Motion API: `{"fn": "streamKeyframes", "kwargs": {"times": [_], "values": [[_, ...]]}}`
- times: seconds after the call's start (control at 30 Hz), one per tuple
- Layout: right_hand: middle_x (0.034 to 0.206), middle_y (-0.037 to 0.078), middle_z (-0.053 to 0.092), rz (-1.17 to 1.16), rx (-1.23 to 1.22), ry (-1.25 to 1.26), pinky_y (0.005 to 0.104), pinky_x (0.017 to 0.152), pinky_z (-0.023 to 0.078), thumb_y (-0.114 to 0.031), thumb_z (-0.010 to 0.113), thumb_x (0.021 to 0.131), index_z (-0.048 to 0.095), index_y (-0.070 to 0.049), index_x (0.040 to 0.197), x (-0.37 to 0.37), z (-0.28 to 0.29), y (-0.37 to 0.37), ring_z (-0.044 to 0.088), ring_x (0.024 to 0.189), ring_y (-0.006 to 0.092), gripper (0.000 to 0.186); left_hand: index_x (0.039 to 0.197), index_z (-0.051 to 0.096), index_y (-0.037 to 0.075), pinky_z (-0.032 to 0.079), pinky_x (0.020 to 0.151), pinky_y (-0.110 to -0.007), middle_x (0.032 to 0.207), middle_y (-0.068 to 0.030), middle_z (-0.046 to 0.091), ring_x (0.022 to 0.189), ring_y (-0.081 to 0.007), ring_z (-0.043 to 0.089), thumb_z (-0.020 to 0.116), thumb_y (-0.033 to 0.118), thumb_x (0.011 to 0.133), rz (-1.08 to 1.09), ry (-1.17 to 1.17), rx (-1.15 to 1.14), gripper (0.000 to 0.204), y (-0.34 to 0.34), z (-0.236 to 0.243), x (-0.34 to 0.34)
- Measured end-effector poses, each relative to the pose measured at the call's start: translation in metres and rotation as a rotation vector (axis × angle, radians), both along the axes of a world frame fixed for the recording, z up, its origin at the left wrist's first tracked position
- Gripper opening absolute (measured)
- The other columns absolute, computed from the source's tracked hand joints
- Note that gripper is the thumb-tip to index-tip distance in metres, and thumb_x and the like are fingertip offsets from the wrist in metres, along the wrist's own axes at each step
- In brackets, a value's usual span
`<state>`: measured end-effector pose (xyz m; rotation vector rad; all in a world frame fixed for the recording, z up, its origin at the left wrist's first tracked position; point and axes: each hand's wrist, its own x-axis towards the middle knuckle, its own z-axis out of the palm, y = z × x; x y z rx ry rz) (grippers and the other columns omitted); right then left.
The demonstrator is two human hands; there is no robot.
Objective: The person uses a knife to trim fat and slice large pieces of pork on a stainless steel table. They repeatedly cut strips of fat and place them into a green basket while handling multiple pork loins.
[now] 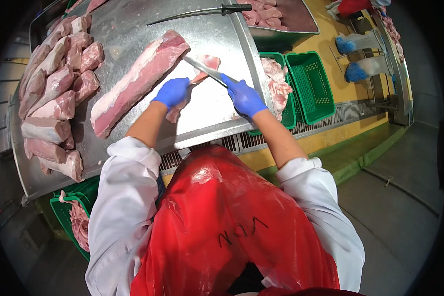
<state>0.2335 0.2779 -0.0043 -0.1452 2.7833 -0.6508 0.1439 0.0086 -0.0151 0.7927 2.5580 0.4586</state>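
Observation:
In my right hand [244, 97], gloved in blue, is a knife [204, 68] with its blade pointing away to the left. The blade lies across a strip of pale pink meat [212, 61] on a white cutting board [209, 106]. My left hand [172, 92], also in a blue glove, is closed on that strip just below the blade. More of the meat shows under and below this hand, toward the board's near edge. A long pork loin [138, 84] with a whitish fat side lies slantwise left of my left hand. My left fingertips are partly hidden.
Cut meat pieces [59, 93] are heaped on the left of the metal table [118, 29]. A long dark-handled blade [197, 13] lies at the far side. Green crates [311, 89] stand right of the table, one holding pale trimmings [276, 86]. Another crate [64, 209] sits below left.

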Motion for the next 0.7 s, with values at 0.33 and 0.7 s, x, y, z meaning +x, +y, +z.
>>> {"fn": "streamKeyframes", "kwargs": {"times": [0.33, 0.7], "values": [[0.111, 0.036, 0.063, -0.080, -0.065, -0.131, 0.0559, 0.092, 0.050, -0.021, 0.048, 0.103, 0.034, -0.023, 0.158, 0.037, 0.017, 0.044, 0.063, 0.099, 0.0519, 0.058, 0.085, 0.067, 0.004, 0.050, 0.079, -0.050, 0.095, -0.0242, 0.067, 0.088, -0.0447, 0.063, 0.057, 0.015, 0.091, 0.177, 0.154, 0.250, 0.015, -0.054, -0.020, 0.027], [0.108, 0.035, 0.064, 0.002, 0.007, -0.203, 0.0547, 0.091, 0.050, -0.023, 0.049, 0.103, 0.037, -0.027, 0.158, 0.035, 0.028, 0.014, 0.064, 0.098, 0.0500, 0.056, 0.067, 0.043, 0.012, 0.035, 0.056, -0.030, 0.063, -0.0009, 0.041, 0.055, -0.0130, 0.037, 0.047, 0.006, 0.086, 0.890, -0.619, 1.596, 0.020, -0.013, -0.029, -0.008]]}}
